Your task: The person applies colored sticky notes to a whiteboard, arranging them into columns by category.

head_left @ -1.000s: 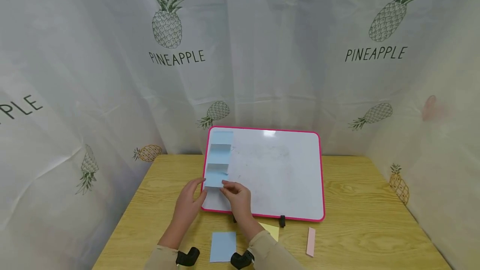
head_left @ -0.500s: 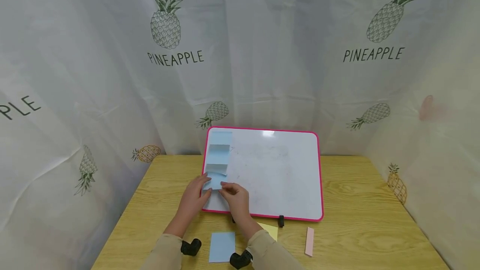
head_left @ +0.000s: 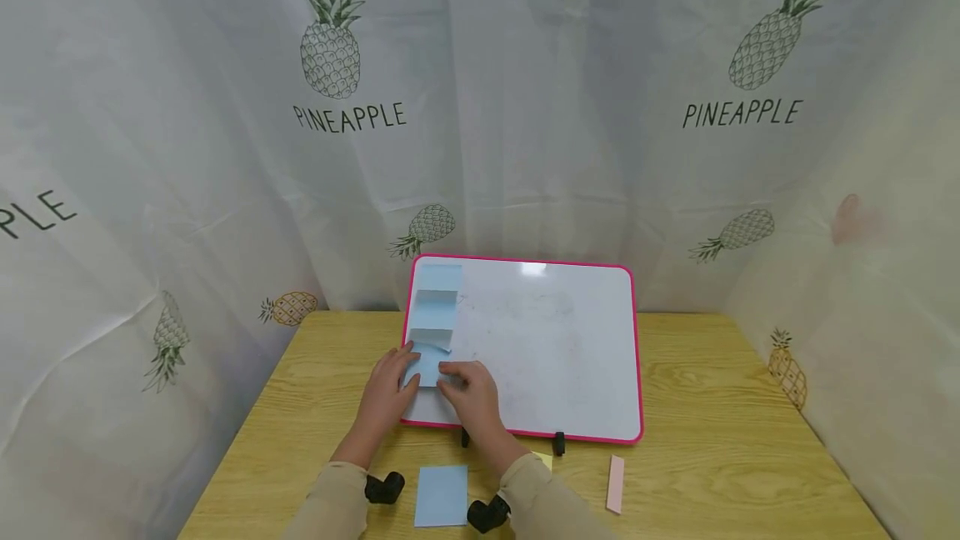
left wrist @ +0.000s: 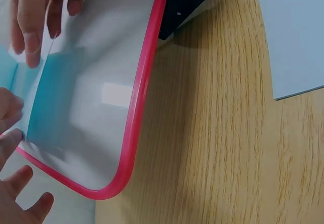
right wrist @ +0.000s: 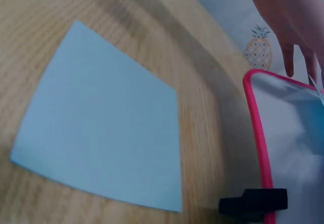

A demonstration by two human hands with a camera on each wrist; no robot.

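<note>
On the left side of the whiteboard (head_left: 547,348), both hands are at a light blue sticky note (head_left: 428,365). My left hand (head_left: 385,390) holds its left side, index finger on the upper part and thumb at the lower corner. At the lower right corner, the thumb and index finger of my right hand (head_left: 474,398) pinch the note. Its lower edge stands off the board, casting a bluish shade in the left wrist view. Two more blue notes (head_left: 438,277) are stuck in a column above, their lower edges shaded.
The pink-framed board leans back on black feet (head_left: 558,443) on the wooden table (head_left: 712,407). In front of it lie a blue note pad (head_left: 441,496), a yellow note (head_left: 545,461) partly hidden by the right arm, and a narrow pink strip (head_left: 615,484). A pineapple-print curtain (head_left: 525,107) hangs behind.
The left hand has moved farther onto the note's left side. The held note has shifted slightly down and left, with the right hand still at its lower right corner.
</note>
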